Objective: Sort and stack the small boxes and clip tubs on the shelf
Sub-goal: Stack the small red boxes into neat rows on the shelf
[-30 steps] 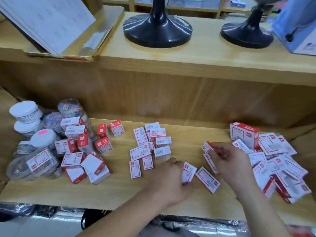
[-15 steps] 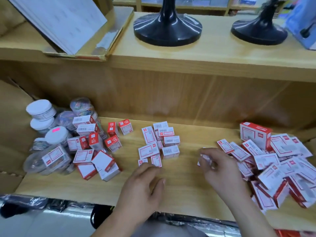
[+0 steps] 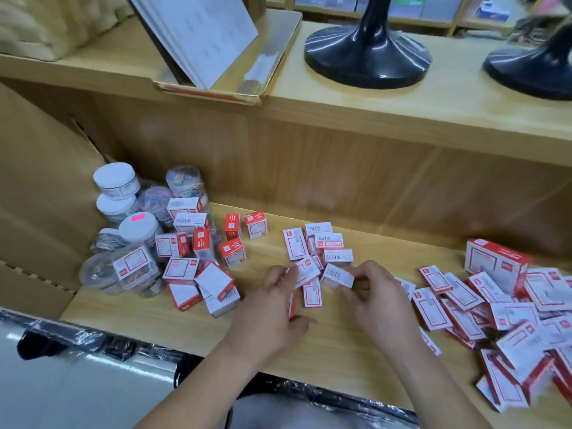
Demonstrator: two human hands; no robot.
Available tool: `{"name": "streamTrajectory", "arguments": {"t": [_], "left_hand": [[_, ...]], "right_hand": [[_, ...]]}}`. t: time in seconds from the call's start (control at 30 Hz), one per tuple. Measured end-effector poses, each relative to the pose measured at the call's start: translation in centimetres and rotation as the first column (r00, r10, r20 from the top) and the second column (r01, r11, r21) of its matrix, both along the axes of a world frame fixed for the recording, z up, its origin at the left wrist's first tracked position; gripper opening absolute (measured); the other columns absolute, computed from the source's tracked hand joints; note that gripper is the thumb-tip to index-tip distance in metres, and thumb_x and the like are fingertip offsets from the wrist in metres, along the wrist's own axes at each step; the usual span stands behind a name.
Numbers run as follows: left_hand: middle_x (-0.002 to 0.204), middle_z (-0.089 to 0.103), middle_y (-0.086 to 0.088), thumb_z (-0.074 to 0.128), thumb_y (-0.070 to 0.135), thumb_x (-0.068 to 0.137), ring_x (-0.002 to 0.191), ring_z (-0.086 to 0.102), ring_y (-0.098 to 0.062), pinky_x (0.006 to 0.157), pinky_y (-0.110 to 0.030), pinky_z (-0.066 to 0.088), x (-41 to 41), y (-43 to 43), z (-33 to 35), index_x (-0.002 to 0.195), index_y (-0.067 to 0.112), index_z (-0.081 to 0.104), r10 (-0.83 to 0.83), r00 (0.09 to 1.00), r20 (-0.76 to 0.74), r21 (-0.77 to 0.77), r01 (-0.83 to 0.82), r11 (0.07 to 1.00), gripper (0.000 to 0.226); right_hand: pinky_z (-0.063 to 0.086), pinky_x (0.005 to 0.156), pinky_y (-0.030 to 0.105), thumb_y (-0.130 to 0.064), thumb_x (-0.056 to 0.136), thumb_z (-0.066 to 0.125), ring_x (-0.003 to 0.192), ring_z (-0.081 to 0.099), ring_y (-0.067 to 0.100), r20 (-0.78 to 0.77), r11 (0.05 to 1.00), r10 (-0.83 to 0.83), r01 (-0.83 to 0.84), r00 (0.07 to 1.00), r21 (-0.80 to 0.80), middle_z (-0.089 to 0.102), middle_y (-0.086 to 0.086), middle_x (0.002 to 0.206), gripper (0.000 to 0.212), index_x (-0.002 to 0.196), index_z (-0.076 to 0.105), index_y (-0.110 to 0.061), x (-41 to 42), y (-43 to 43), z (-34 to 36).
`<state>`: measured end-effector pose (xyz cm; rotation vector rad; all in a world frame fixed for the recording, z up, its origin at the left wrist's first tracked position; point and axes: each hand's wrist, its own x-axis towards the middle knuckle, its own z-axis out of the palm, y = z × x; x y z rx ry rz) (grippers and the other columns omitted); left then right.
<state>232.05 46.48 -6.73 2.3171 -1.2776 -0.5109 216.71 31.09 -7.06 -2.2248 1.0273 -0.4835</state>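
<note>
While tubs [image 3: 182, 182] hold coloured clips [image 3: 154, 198], left fingers [image 3: 285, 275] pinch one small box [image 3: 306, 269], right fingers [image 3: 361, 276] a second box [image 3: 336, 275].

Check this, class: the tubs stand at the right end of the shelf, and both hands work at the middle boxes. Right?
No. The head view shows the tubs at the left end of the shelf. The left hand and right hand do work at the middle boxes.

Clip tubs [image 3: 123, 212] at shelf's [image 3: 325, 345] left end, small boxes [image 3: 318, 252] mid-shelf, box heap [image 3: 510, 311] right, lamp bases [image 3: 366, 54] above.
</note>
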Motion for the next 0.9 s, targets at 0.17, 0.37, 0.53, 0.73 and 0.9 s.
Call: {"name": "streamTrajectory", "arguments": {"t": [0.17, 0.37, 0.53, 0.73, 0.9], "left_hand": [[0.151, 0.026, 0.022, 0.075, 0.06, 0.074, 0.129, 0.049, -0.006, 0.098, -0.026, 0.048, 0.0, 1.5, -0.7, 0.157, 0.033, 0.027, -0.024, 0.999, -0.03, 0.0, 0.024, 1.0, 0.1], [0.105, 0.052, 0.021, 0.074, 0.045, 0.074, 0.089, 0.062, -0.004, 0.076, -0.03, 0.055, -1.0, 3.1, -1.6, 0.135, 0.033, 0.06, 0.058, 0.994, -0.092, -0.256, -0.08, 0.963, 0.064], [0.102, 0.057, 0.013, 0.068, 0.03, 0.081, 0.096, 0.062, -0.009, 0.079, -0.032, 0.054, -1.8, 3.9, -0.1, 0.125, 0.028, 0.066, 0.104, 0.993, -0.054, -0.391, -0.116, 0.913, 0.044], [0.108, 0.056, 0.001, 0.066, 0.033, 0.087, 0.103, 0.058, -0.023, 0.079, -0.039, 0.054, 0.1, -1.1, 0.0, 0.12, 0.02, 0.06, 0.099, 0.99, 0.097, -0.31, -0.065, 0.948, 0.036], [0.105, 0.057, 0.002, 0.054, 0.052, 0.084, 0.102, 0.057, -0.024, 0.067, -0.041, 0.055, 0.2, -2.6, -1.1, 0.11, 0.022, 0.057, 0.11, 0.982, 0.151, -0.193, -0.08, 0.978, 0.04]], "right_hand": [[0.053, 0.066, 0.04, -0.026, 0.08, 0.077, 0.097, 0.062, 0.027, -0.044, 0.962, -0.099, 0.084, 0.994, -0.261, 0.057, -0.005, 0.105, 0.033, 0.109, 0.061, -0.026, -0.5, 0.6, 0.8], [0.054, 0.076, 0.032, -0.044, 0.086, 0.066, 0.106, 0.059, 0.014, -0.164, 0.952, 0.141, -0.179, 0.976, -0.249, 0.056, -0.012, 0.11, 0.033, 0.116, 0.066, -0.032, 1.1, 5.1, 0.3], [0.056, 0.08, 0.036, -0.039, 0.082, 0.071, 0.103, 0.059, 0.022, -0.192, 0.954, 0.143, -0.187, 0.971, -0.234, 0.057, -0.004, 0.108, 0.031, 0.11, 0.073, -0.027, 0.7, 5.2, -1.4], [0.055, 0.08, 0.033, -0.027, 0.074, 0.076, 0.094, 0.063, 0.024, -0.219, 0.97, 0.097, -0.141, 0.971, -0.197, 0.061, -0.005, 0.095, 0.025, 0.099, 0.078, -0.029, -0.8, 4.3, -1.2], [0.058, 0.076, 0.035, -0.028, 0.069, 0.075, 0.089, 0.066, 0.025, -0.184, 0.983, 0.018, -0.051, 0.983, -0.176, 0.062, -0.007, 0.091, 0.028, 0.096, 0.079, -0.03, -2.2, 4.6, -1.6]]}}
